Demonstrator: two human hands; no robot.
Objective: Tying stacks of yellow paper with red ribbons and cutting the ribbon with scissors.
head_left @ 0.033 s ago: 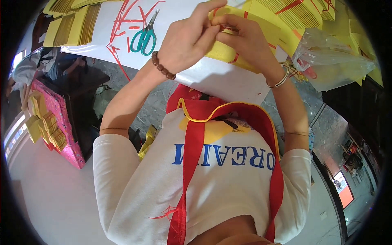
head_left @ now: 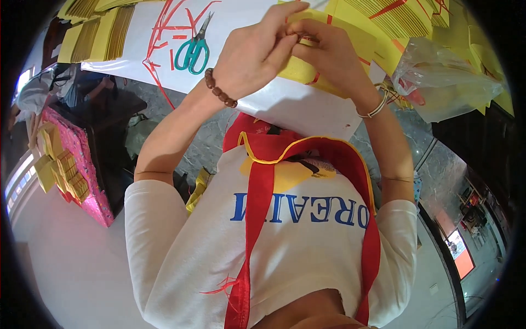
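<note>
At the top of the view, a yellow paper bundle (head_left: pixel 298 70) with several red bands round it lies on the white table. My left hand (head_left: pixel 249 57) is over its left end, thumb and fingers pinched together. Fingertip to fingertip with it, my right hand (head_left: pixel 326 52) pinches at the same spot. A bit of red strip (head_left: pixel 310 39) shows between the right fingers; its ends are hidden by the fingertips. Left of my left hand lie green-handled scissors (head_left: pixel 193 55), blades pointing away from me.
Cut red strips (head_left: pixel 172 27) lie about the scissors on the white sheet (head_left: pixel 131 63). Folded yellow paper stacks (head_left: pixel 112 33) stand at the far left, more (head_left: pixel 397 19) at the far right. A clear plastic bag (head_left: pixel 446 82) sits by my right wrist. A pink-covered surface (head_left: pixel 93 164) holds yellow papers.
Both hands have shifted very slightly to the right, with fingertips still meeting over the bundle. The scissors and stacks have not moved.
</note>
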